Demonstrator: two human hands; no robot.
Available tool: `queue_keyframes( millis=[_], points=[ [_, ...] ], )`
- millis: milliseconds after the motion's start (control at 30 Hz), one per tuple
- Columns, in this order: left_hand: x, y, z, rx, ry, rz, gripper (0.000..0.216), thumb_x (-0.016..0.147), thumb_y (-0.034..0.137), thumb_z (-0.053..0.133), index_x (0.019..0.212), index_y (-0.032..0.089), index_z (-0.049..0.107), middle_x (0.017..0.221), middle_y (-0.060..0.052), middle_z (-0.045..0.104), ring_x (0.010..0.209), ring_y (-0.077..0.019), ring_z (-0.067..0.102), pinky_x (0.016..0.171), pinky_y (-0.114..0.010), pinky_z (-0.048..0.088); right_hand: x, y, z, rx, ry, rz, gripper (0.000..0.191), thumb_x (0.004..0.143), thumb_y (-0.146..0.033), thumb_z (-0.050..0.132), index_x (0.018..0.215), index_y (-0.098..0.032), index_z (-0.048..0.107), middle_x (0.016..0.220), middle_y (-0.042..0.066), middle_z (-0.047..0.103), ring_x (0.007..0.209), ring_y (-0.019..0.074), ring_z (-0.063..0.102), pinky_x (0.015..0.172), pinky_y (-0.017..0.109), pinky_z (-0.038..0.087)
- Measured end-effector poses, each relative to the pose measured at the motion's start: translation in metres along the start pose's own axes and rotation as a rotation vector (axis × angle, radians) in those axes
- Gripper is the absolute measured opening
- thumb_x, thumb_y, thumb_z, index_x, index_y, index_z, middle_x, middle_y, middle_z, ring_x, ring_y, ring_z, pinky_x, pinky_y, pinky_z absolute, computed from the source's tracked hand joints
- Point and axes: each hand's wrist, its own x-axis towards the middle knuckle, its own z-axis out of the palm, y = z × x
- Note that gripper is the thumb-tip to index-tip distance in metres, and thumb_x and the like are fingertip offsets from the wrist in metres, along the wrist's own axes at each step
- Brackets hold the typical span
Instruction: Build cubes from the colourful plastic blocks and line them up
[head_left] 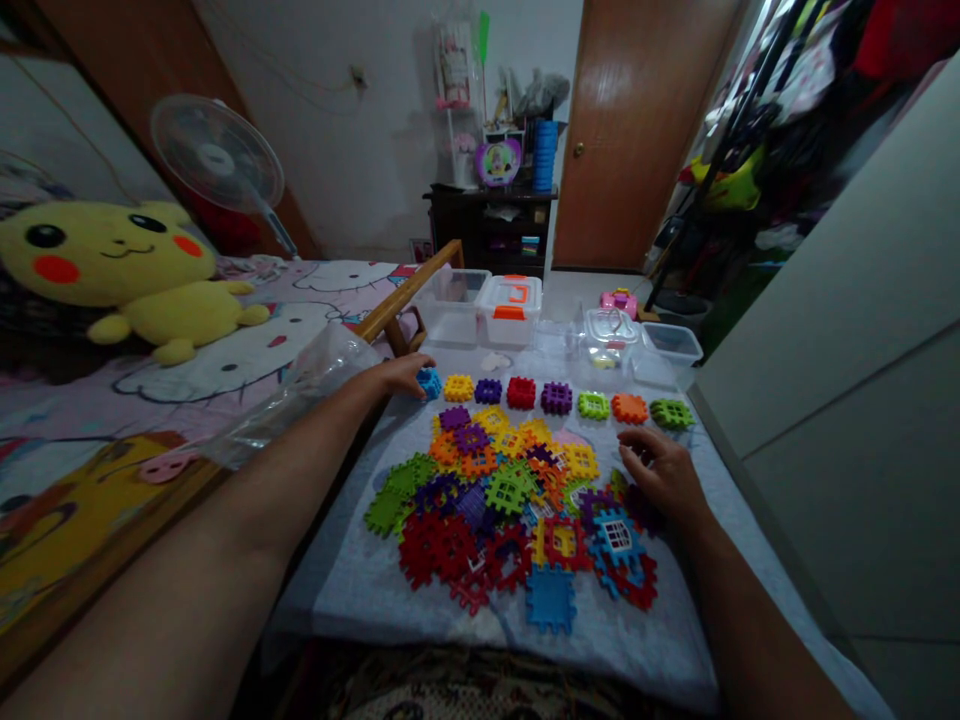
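At the left end of a row of small toy-block cubes, my left hand (409, 376) has its fingers wrapped round a blue cube (430, 383). Rightward along the row come a yellow cube (459, 388), a red cube (521, 393), a light green cube (593, 405), an orange cube (629, 408) and a dark green cube (672, 413), with purple ones between. My right hand (660, 470) hovers over the right side of a heap of flat interlocking tiles (508, 488), fingers loosely curled and apart, holding nothing visible. A blue tile (550, 598) lies at the heap's near edge.
Behind the row stand a clear open bin (454, 300), a lidded box with orange latches (510, 310) and a clear container (670, 343). A wooden bed rail (409, 295) borders the table's left; a white cabinet (847, 380) stands at right.
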Motion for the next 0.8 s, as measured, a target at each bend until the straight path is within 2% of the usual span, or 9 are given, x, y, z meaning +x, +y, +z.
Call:
queue_keyframes(
  millis=[167,367,567,700,800],
  points=[
    [0.004,0.0,0.001,0.043,-0.067,-0.035,0.074,0.055,0.034,0.071,0.125,0.016,0.056,0.125,-0.01,0.064,0.113,-0.027,0.061,0.096,-0.03,0.047,0.0,0.001,0.0,-0.005,0.001,-0.012,0.018,0.081,-0.033,0.056,0.086,-0.02,0.066,0.079,0.005,0.068,0.061,0.0164,0.059,0.06,0.031,0.05],
    [0.005,0.001,0.006,0.016,-0.037,-0.012,0.069,0.052,0.03,0.069,0.119,0.02,0.059,0.117,-0.005,0.068,0.107,-0.0273,0.063,0.091,-0.031,0.05,-0.001,0.005,0.0,-0.006,0.004,0.007,0.018,0.081,-0.033,0.056,0.087,-0.02,0.067,0.083,0.006,0.07,0.064,0.0174,0.061,0.061,0.032,0.051],
    [0.007,0.001,0.012,0.014,-0.024,0.019,0.061,0.051,0.026,0.067,0.111,0.018,0.061,0.114,-0.007,0.068,0.108,-0.0281,0.062,0.093,-0.032,0.05,0.0,0.005,0.0,-0.007,0.004,0.013,0.019,0.081,-0.033,0.056,0.087,-0.019,0.067,0.08,0.005,0.069,0.063,0.017,0.06,0.061,0.031,0.05],
    [0.008,0.003,0.013,0.042,-0.044,0.019,0.061,0.052,0.027,0.066,0.113,0.019,0.061,0.113,-0.007,0.068,0.109,-0.0274,0.062,0.094,-0.032,0.049,0.0,0.005,0.001,0.002,0.009,0.03,0.02,0.08,-0.035,0.056,0.086,-0.02,0.067,0.081,0.006,0.07,0.063,0.0174,0.061,0.061,0.031,0.051],
    [0.007,0.005,0.012,0.061,-0.03,-0.001,0.073,0.052,0.027,0.068,0.124,0.018,0.056,0.123,-0.009,0.064,0.117,-0.0286,0.058,0.1,-0.033,0.046,0.0,0.006,0.001,0.008,0.008,0.04,0.021,0.08,-0.035,0.056,0.086,-0.02,0.068,0.082,0.006,0.07,0.064,0.0179,0.062,0.063,0.032,0.051]
  ],
)
